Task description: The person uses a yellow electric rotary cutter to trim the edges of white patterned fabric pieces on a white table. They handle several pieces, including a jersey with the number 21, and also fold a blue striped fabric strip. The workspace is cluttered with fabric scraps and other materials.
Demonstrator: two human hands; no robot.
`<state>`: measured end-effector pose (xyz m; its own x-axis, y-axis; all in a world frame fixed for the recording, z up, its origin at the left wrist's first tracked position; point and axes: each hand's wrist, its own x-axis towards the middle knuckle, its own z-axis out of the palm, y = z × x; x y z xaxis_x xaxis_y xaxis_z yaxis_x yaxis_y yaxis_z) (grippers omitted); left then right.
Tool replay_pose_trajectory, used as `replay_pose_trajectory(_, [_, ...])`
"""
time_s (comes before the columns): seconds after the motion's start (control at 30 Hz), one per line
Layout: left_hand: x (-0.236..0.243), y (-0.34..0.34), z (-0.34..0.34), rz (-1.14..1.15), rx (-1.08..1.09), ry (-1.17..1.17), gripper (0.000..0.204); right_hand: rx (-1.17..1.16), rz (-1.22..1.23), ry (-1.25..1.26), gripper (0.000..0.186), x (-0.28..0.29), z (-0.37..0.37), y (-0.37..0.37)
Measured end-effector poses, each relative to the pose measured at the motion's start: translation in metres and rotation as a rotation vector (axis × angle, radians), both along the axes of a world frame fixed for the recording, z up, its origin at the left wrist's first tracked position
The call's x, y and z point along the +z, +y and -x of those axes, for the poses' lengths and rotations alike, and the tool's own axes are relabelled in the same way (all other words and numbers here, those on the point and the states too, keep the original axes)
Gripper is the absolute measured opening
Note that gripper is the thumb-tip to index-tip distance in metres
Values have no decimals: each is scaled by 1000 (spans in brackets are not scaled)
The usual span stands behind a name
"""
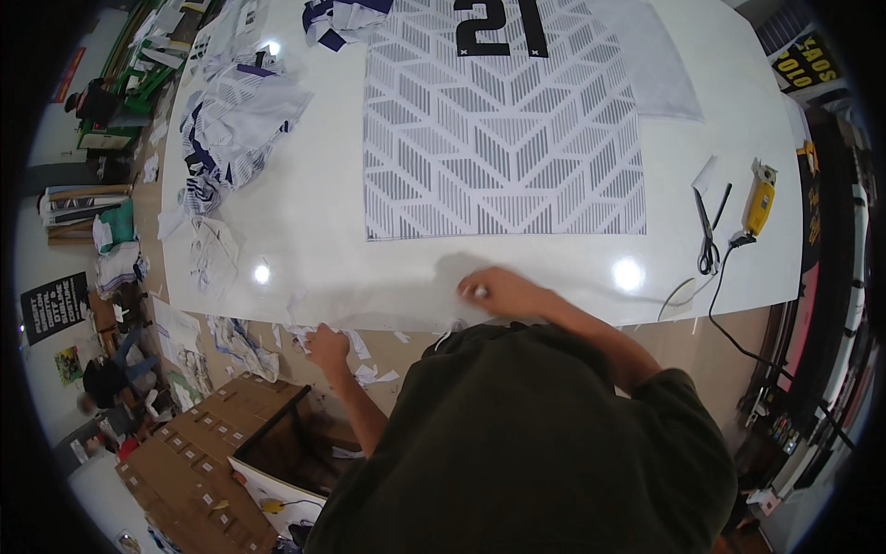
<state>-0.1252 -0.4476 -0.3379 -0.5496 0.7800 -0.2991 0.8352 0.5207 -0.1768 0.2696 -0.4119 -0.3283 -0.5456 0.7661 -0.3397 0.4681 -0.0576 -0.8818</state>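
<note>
My right hand [506, 294] is over the near part of the white table, just short of a flat fabric panel [503, 148]. Its fingers are curled and slightly blurred; a small pale spot shows at them, too small to name. The panel is white with grey striped chevrons and a large black printed number. At the table's near edge, my left hand [328, 348] has its fingers bent in beside white fabric scraps [358, 345]. Whether a scrap is pinched in them is hard to make out.
Crumpled white and purple fabric [235, 125] lies on the left of the table [314, 208]. On the right are black-handled scissors [707, 249] and a yellow electric cutter [760, 201] with a black cord. Brown cardboard boxes [198, 462] stand at the lower left.
</note>
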Motion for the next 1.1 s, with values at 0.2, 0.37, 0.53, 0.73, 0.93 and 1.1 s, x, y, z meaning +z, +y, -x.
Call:
replay_pose_trajectory(0.2, [-5,104,-51,-455,-176,-281,51,-1142,-683,-647,35,-47,-183,9])
replay_pose_trajectory(0.37, [-57,170,-104,-402,-259,-240,48,-1199,-406,-1017,51,-74,-274,-17])
replay_pose_trajectory(0.53, [-91,184,-90,-279,-329,-523,31,-1132,-135,-765,40,-72,-258,-17])
replay_pose_trajectory(0.73, [-92,171,-83,-481,-362,-563,17,-1270,-196,-381,23,-69,-270,-25])
replay_pose_trajectory(0.93, [-60,155,-60,-451,-92,-1034,17,-1317,75,157,26,-15,-279,-44])
replay_pose_trajectory(1.1, [50,97,-73,-444,25,-1107,20,-1278,166,148,40,61,-272,-94])
